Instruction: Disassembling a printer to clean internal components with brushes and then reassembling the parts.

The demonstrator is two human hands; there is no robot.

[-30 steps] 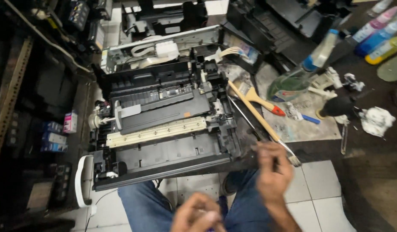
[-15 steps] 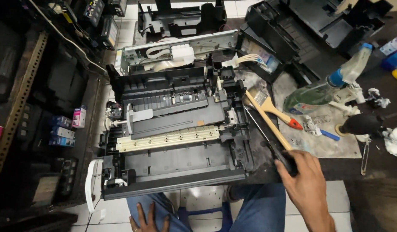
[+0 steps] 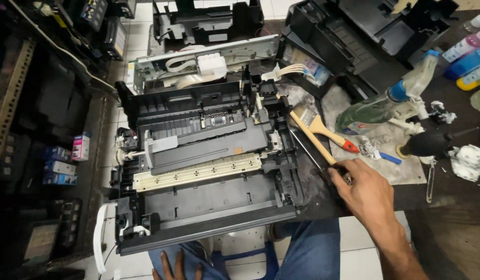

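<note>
— Since half a second ago, what has moved?

— Right hand (image 3: 367,194) has closed in on the screwdriver (image 3: 315,155); its fingers now wrap the dark handle end, clamped on it. That tool lies on the table (image 3: 458,218), just right of the printer (image 3: 203,166), its thin shaft pointing up and away.

— And the left hand (image 3: 179,269)?

— Only fingertips show at the bottom edge, spread apart over a knee, holding nothing.

— What lies nearby?

— A paintbrush (image 3: 318,129) with a wooden handle and red tip sits just beside the screwdriver, partly crossing it. Further right stand a spray bottle (image 3: 390,106) and a black blower bulb (image 3: 429,144) on a stained cloth (image 3: 401,173).
</note>
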